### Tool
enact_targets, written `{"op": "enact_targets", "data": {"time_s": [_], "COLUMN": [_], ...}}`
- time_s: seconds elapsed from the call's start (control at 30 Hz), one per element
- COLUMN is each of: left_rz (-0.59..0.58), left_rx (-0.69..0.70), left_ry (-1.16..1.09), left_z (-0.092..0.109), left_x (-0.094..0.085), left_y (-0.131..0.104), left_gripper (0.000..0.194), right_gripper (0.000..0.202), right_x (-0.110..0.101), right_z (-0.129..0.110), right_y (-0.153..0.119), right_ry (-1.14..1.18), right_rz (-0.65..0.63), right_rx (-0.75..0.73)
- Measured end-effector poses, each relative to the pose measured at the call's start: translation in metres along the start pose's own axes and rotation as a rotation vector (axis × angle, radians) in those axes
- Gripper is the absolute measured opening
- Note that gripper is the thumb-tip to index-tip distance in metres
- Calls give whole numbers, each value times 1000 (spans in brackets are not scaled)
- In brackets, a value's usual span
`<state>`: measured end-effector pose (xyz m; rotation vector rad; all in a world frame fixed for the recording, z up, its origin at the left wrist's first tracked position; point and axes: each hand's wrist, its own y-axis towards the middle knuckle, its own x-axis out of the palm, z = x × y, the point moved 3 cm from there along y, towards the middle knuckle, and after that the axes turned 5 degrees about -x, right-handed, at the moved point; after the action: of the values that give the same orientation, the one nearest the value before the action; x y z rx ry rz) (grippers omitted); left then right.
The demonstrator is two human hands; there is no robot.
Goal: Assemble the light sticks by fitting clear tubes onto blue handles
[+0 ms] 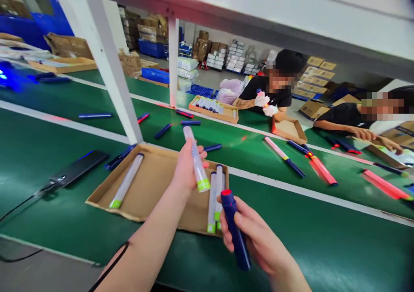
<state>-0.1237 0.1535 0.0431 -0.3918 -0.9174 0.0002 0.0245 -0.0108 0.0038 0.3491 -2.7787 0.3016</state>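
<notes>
My left hand (183,167) is closed around a clear plastic tube (198,164) with a lime-green band at its lower end, held above the cardboard tray (158,175). In my right hand (258,231) is a dark blue flashlight-like cylinder (238,240) with a red tip, gripped in front of the tray's right corner. Several similar clear tubes (211,203) lie along the tray's right side, partly hidden by my right hand. One more tube (126,182) rests alone on its left side.
A black power bank (79,167) with a cable lies left of the tray. A white post (106,63) rises behind it. Blue cylinders and red-lit sticks (323,169) are scattered on the green belt (226,136). Two people work across it, near a filled tray (213,108).
</notes>
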Motion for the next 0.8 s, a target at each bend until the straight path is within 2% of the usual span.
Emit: {"op": "enact_targets", "data": {"time_s": [0.1, 0.23, 0.3, 0.37, 0.4, 0.5, 0.6, 0.7, 0.8], "left_rz": [-12, -36, -58, -79, -80, -89, -127, -121, -91], "left_rx": [47, 34, 44, 61, 69, 81, 91, 88, 72], "left_ry": [-3, -48, -63, -64, -59, -34, -27, -14, 10], "left_z": [-7, -9, -7, -4, -3, 0, 2, 4, 3], "left_x": [-1, -8, -10, -12, -13, -14, -13, -14, -16], "left_y": [-17, -36, -41, -43, -44, -46, -48, -48, -45], "left_gripper": [31, 33, 37, 42, 45, 47, 46, 50, 55], "right_gripper": [42, 39, 47, 64, 68, 63, 69, 66, 55], "right_x": [35, 55, 58, 59, 60, 63, 61, 59, 62], "right_z": [14, 27, 33, 36, 36, 34, 32, 32, 30], "right_y": [-17, -17, -18, -22, -24, -28, -29, -27, -25], "right_ry": [107, 10, -39, -61, -79, -197, -335, -539, -814], "right_rz": [22, 132, 233, 301, 303, 259, 300, 350, 374], "right_rx": [34, 3, 46, 108, 132, 143, 133, 80, -101]}}
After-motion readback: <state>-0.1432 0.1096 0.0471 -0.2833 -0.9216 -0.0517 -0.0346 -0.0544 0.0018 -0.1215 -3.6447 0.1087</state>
